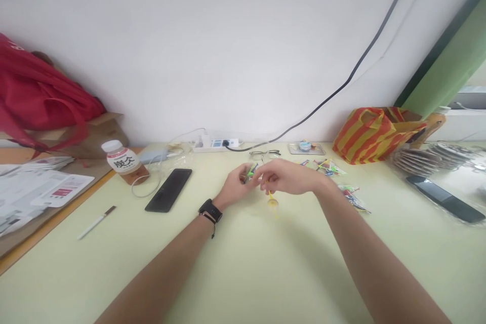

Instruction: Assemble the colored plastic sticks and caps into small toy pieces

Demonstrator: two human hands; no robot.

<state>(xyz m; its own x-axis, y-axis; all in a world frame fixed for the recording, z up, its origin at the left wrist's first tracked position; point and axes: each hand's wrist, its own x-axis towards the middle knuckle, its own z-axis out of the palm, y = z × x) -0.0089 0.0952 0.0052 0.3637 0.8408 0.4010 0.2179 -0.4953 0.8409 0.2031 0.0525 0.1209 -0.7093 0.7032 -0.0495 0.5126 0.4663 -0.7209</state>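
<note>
My left hand [232,186], with a black watch on its wrist, is closed around small green and blue plastic pieces [249,172]. Close beside it, its fingers almost meeting those of the left, my right hand [291,176] pinches a small yellow plastic piece [272,203]. That piece has a thin stem and a round disc, hangs just below the fingers, and its lower end is blurred. Behind and right of my right hand lie clear packets of colourful plastic pieces [327,167], partly hidden by it. Another such packet [354,198] lies right of my forearm.
Along the wall are a power strip [218,145], glasses [265,154] and a small tray [319,150]. A black phone [169,190], a drink bottle [127,164] and a pen [96,223] lie left. A striped bag [364,134] and a wrapped dark device [444,199] are right.
</note>
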